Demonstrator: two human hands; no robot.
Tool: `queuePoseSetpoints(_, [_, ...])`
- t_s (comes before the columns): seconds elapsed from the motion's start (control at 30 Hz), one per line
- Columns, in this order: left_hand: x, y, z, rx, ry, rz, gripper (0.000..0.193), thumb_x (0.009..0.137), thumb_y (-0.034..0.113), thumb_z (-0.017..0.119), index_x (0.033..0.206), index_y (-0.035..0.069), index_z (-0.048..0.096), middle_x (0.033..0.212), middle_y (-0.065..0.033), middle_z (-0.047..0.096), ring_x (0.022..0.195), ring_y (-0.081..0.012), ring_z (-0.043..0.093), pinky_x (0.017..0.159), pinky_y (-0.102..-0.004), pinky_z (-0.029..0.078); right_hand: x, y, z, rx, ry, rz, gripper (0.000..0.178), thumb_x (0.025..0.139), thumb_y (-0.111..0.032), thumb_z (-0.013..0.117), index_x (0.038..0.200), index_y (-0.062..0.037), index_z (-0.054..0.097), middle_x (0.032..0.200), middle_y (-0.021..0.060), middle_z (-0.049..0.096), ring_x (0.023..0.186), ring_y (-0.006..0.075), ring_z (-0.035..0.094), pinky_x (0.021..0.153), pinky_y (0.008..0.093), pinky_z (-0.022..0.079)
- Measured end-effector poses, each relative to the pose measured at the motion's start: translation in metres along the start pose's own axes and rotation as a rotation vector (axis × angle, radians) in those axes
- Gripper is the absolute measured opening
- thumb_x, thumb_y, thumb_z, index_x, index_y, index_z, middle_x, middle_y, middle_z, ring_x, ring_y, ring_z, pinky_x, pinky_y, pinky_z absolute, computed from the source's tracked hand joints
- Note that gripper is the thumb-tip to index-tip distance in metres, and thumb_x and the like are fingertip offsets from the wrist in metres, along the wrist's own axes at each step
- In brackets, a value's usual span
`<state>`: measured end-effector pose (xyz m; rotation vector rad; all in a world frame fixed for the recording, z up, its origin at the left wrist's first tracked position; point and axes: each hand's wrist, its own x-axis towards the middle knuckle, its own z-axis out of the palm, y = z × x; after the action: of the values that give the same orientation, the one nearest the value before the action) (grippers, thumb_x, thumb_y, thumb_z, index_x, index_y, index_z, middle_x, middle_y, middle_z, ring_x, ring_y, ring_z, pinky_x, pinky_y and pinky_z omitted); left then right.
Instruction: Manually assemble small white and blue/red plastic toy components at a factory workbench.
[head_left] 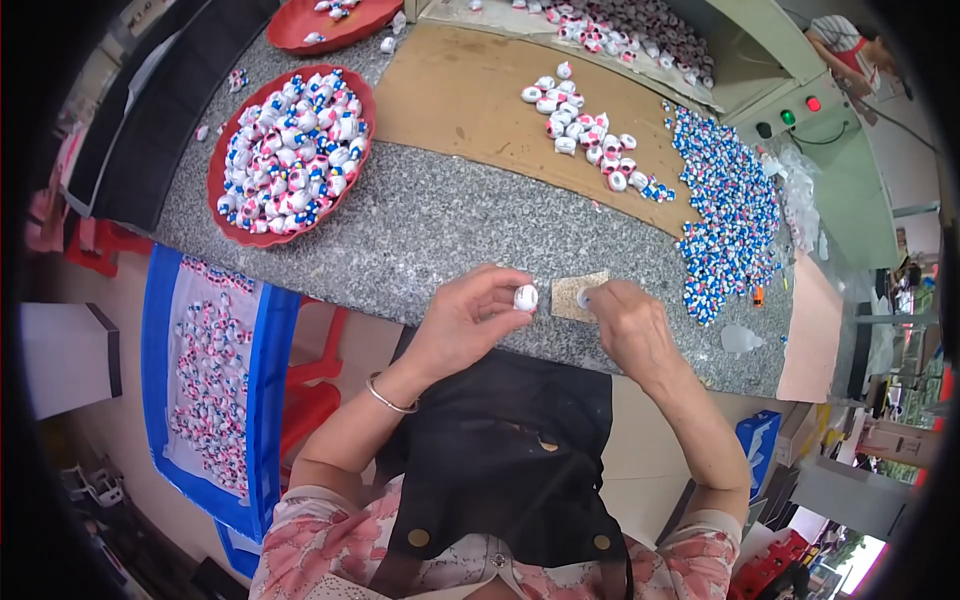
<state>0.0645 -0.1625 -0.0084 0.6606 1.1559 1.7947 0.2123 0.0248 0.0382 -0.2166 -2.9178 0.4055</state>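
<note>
Bright, even light is flooding the tabletop (430, 220), casting only soft shadows. Fisheye distortion is bending straight edges toward a black rim. Daylight is blowing out at lower right, and the edges are looking slightly blurred.

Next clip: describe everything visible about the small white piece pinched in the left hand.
The small round white piece looks like glossy moulded plastic, roughly ball-shaped, with faint darker markings too small to make out. It is held just above the near edge of the grey speckled stone worktop, pinched between thumb and fingertips of the left hand. It sits just left of a small tan square pad, where the right hand presses another small piece. It resembles the loose pieces in the red round tray.
</note>
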Motion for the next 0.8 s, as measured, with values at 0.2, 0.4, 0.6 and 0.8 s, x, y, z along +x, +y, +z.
queuePoseSetpoints(0.2, [0.007,-0.004,0.016,0.454,0.009,0.193,0.031,0.081,-0.008,0.070,0.111,0.000,0.064,0.108,-0.0091,0.063,0.097,-0.0164,0.065,0.083,-0.0272,0.057,-0.001,0.000,0.000,0.045,0.012,0.020,0.009,0.080,0.001,0.063,0.089,-0.0012,0.065,0.075,0.0158,0.060,0.069,0.0350,0.062,0.060,0.0424,0.050])
queuePoseSetpoints(0.4, [0.016,-0.022,0.027,0.575,0.037,0.319,0.032,0.078,-0.007,0.072,0.108,0.000,0.065,0.105,-0.0108,0.064,0.092,-0.0189,0.066,0.078,-0.0283,0.059,-0.012,-0.008,-0.005,0.488,0.085,0.357,0.012,0.088,-0.002,0.064,0.099,-0.0003,0.069,0.082,0.0102,0.067,0.074,0.0199,0.066,0.065,0.0311,0.052])
queuePoseSetpoints(0.6, [0.017,-0.020,0.038,0.625,-0.041,0.358,0.032,0.078,-0.006,0.073,0.108,0.000,0.067,0.104,-0.0103,0.065,0.087,-0.0165,0.066,0.071,-0.0264,0.057,-0.023,-0.020,-0.006,1.109,0.099,0.709,0.011,0.090,-0.003,0.066,0.098,0.0003,0.071,0.086,0.0035,0.069,0.080,0.0082,0.064,0.072,0.0254,0.051])
queuePoseSetpoints(0.8, [0.017,-0.004,0.029,0.120,-0.306,-0.104,0.024,0.091,0.000,0.063,0.114,-0.003,0.067,0.096,-0.0079,0.067,0.078,-0.0131,0.066,0.067,-0.0239,0.054,-0.027,-0.028,-0.019,0.696,0.124,0.274,0.011,0.084,0.000,0.068,0.095,-0.0011,0.072,0.083,0.0097,0.070,0.076,0.0177,0.067,0.068,0.0279,0.052])
